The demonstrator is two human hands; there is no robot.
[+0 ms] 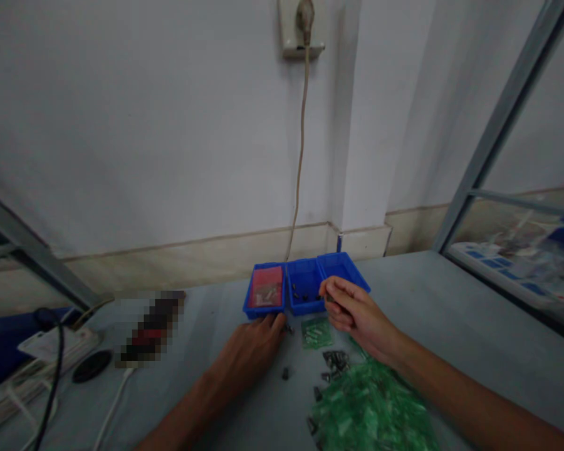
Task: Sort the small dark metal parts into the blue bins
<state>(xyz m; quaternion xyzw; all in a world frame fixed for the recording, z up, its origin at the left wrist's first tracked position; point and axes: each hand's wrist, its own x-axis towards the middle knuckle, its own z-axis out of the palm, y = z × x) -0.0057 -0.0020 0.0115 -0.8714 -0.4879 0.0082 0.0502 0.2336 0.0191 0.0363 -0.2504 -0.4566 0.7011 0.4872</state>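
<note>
My right hand (pixel 350 308) is closed, fingers curled, in front of the blue trays. Something small and dark shows at its fingertips, mostly hidden by the fingers. On the table just before the left tray lies my left hand (pixel 262 337), its fingers bent together and their tips largely out of sight. A small dark metal part (pixel 289 328) lies right beside those fingertips. Between the hands is a flat green clear bag (pixel 316 332) with small pale pieces in it. Nearer to me, a small heap of metal parts (pixel 336 360) adjoins a big pile of green bags (pixel 373 410).
A blue tray (pixel 247 303) holds a pink packet (pixel 267 279). Beside it, a middle blue tray (pixel 304 308) has several small dark parts, and another blue tray (pixel 352 266) overlaps its edge. Cables and a round black disc (pixel 92 366) are at left. Metal frames flank the table.
</note>
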